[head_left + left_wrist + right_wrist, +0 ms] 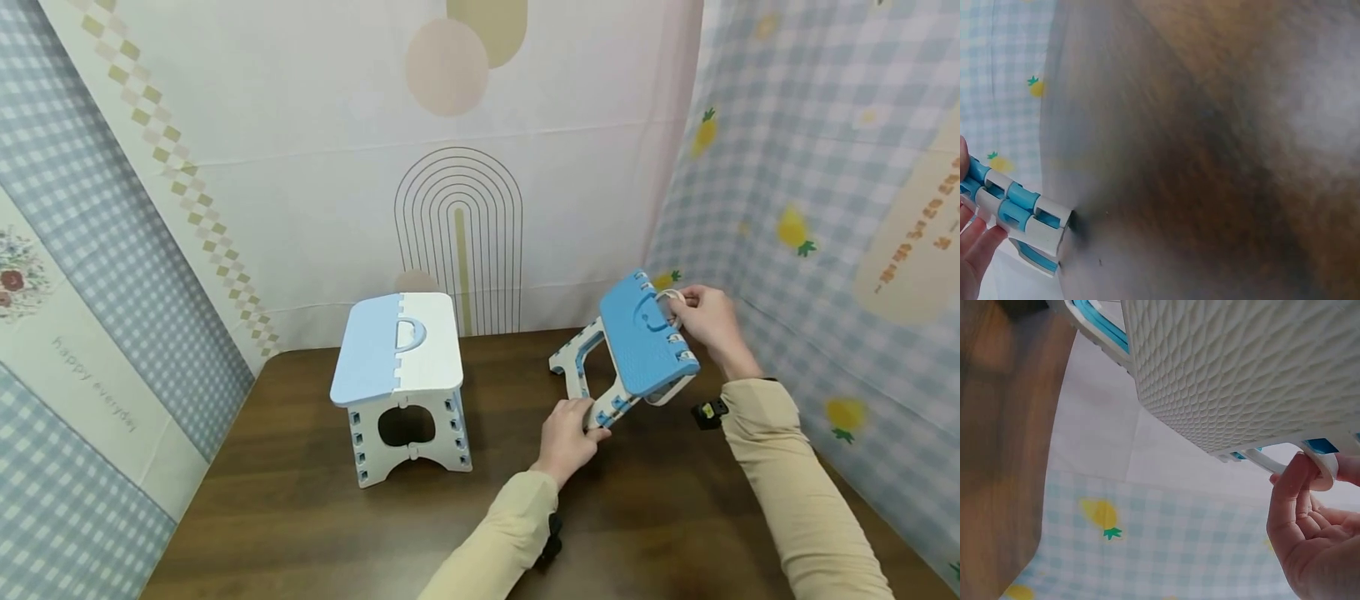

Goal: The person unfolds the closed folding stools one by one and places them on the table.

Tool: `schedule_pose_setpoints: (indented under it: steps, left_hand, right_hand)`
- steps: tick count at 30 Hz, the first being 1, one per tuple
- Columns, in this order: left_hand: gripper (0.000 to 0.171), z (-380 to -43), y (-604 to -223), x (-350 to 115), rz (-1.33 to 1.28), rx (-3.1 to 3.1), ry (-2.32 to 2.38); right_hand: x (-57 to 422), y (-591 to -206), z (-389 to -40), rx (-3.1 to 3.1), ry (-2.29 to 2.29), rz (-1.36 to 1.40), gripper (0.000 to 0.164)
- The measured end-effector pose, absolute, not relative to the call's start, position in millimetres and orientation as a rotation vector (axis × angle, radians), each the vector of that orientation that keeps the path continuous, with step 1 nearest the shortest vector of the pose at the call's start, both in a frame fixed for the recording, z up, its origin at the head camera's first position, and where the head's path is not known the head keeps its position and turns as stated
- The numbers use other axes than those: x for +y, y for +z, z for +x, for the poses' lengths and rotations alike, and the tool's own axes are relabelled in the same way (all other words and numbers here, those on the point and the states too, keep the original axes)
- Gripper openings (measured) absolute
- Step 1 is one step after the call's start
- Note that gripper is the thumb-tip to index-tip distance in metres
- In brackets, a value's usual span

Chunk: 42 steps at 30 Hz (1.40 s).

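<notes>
Your left hand [567, 437] grips a leg [617, 407] of the partly folded blue stool [630, 340] near the table's [300, 517] back right corner; your right hand [707, 315] pinches its white handle [1263, 460]. The pale-blue-and-white stool [367, 354] (standing unfolded) is toward the back left corner.

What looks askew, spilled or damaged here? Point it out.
Only the darker blue stool looks askew: it is tilted and partly folded, while the pale blue-and-white stool stands upright, unfolded. Handling by the left hand and right hand probably explains that. No spill or damage shows.
</notes>
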<state>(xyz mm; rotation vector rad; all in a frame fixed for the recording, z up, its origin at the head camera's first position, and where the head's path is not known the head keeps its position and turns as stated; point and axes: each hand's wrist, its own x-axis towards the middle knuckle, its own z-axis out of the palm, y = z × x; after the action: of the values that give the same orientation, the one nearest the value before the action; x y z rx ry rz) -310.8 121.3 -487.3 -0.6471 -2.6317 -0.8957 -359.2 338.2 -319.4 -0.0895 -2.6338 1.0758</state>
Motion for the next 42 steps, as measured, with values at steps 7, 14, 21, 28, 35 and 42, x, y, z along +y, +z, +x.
schedule_pose_setpoints:
  steps: [7, 14, 21, 28, 35, 42]
  left_hand:
    - [0.045, -310, -492, 116, -0.619, -2.568, -0.971]
    - [0.049, -311, -491, 112, -0.601, -2.55, -1.053]
    - [0.048, -312, -493, 107, -0.57, -2.518, -1.159]
    - [0.049, -315, -496, 103, -0.565, -2.507, -1.203]
    - [0.049, -317, -494, 99, -0.555, -2.496, -1.302]
    - [0.048, -316, -497, 97, -0.532, -2.497, -1.376]
  right_hand:
    - [320, -316, -359, -2.61, 0.987, -0.073, 0.035]
    - [302, -312, -361, -2.527, 0.852, -0.01, 0.032]
    - [287, -308, -362, -2.533, 0.75, 0.061, 0.03]
    - [279, -304, -367, -2.599, 0.657, 0.137, 0.025]
    - [269, -296, -373, -2.689, 0.587, 0.192, 0.029]
    - [256, -293, -375, -2.751, 0.546, 0.206, 0.028]
